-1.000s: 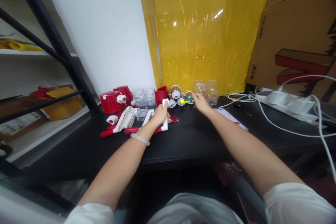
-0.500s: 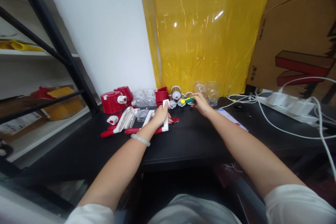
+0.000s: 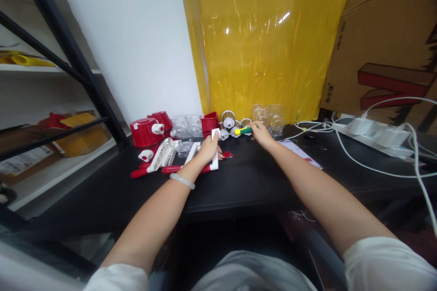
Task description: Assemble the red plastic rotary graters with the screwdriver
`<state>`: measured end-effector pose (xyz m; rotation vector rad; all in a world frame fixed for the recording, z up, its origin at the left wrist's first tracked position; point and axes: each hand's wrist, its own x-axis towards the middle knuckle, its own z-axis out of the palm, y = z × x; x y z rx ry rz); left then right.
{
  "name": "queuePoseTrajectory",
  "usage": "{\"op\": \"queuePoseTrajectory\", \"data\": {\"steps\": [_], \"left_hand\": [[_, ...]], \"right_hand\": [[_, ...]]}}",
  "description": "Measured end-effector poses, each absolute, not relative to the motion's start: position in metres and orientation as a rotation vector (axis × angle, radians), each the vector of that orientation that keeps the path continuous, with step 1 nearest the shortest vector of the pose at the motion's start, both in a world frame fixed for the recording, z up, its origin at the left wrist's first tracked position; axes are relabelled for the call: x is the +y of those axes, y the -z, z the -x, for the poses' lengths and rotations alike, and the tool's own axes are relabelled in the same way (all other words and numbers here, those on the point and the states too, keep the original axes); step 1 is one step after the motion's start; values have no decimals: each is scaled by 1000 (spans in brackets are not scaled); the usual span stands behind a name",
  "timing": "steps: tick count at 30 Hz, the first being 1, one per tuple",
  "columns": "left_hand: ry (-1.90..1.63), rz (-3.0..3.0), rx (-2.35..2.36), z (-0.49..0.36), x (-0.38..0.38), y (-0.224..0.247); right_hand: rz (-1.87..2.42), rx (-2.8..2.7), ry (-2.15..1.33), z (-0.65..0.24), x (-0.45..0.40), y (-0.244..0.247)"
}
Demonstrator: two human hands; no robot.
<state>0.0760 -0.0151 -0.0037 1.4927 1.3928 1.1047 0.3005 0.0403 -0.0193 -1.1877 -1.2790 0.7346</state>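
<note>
My left hand [image 3: 208,148] is closed around a white crank arm [image 3: 215,163], whose red handle [image 3: 205,169] lies to the left. In my right hand [image 3: 262,135] is a screwdriver [image 3: 243,131] with a green and yellow handle, held nearly level. It points left at the top end of the crank arm; whether its tip touches is too small to tell. Small red pieces [image 3: 228,155] lie on the table just right of my left hand. Another white crank arm with a red handle [image 3: 139,173] rests further left.
Red plastic housings [image 3: 146,132], clear plastic cups [image 3: 187,126], a red hopper [image 3: 209,122] and metal drums [image 3: 228,119] line the back of the black table [image 3: 246,186]. On the right are a phone-like flat screen [image 3: 302,153], white cables and a power strip [image 3: 375,138].
The fingers of my right hand have shifted slightly on the screwdriver's handle. My left hand and the crank arm stay in place.
</note>
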Motion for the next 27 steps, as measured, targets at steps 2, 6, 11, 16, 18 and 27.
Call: {"op": "queuePoseTrajectory", "data": {"steps": [2,6,11,16,18,27], "left_hand": [[-1111,-1486,1390,-76,-15,3],[-1112,-1470,1384,-77,-16,2],[-1107,-1485,1384,-77,-17,3],[-1115,-1529,1397,-74,-15,6],[-1109,-1558,1410,-73,-14,7],[-1122,-1527,1390,-74,-14,5]], "right_hand": [[1154,-1205,-814,-298,39,17],[1066,-1123,-919,-296,39,16],[1038,-1126,-936,-297,41,17],[1148,-1343,-596,-304,41,22],[1185,-1403,-481,-306,41,24],[1088,-1211,-832,-298,46,25]]}}
